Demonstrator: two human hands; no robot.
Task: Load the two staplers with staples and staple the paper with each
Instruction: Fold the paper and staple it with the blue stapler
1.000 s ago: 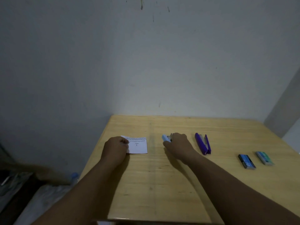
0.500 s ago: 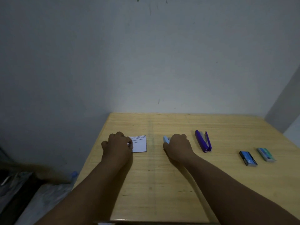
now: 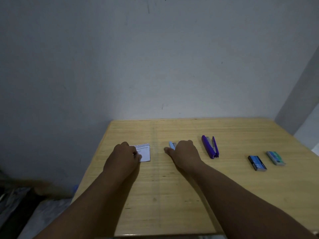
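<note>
Nearest the camera, both bare forearms ran up from the bottom edge, where they were cut off, across the pale wooden table (image 3: 172, 195). The table's near right corner also ran out of frame. To the left of the table, low down, lay dark, blurred shapes too dim to identify.

The left hand (image 3: 123, 156) lay knuckles up on the left part of the small white printed paper (image 3: 144, 152), fingers curled down onto it; whether it pinched the sheet or only pressed on it could not be told, since the fingertips were hidden. The print on the paper was too small to read.

The right hand (image 3: 183, 154) lay curled over the light blue stapler (image 3: 171, 145), covering most of it; only its far tip and a bit of metal showed past the fingers, and how firmly it was gripped could not be told.

Right of that hand, apart from it, the purple stapler (image 3: 209, 147) lay hinged open on the table. Well to its right lay a dark blue staple box (image 3: 257, 163) and, just beside it, a teal staple box (image 3: 275, 158), their labels mostly illegible.

Behind the table rose a plain grey wall (image 3: 155, 57) with faint marks.
</note>
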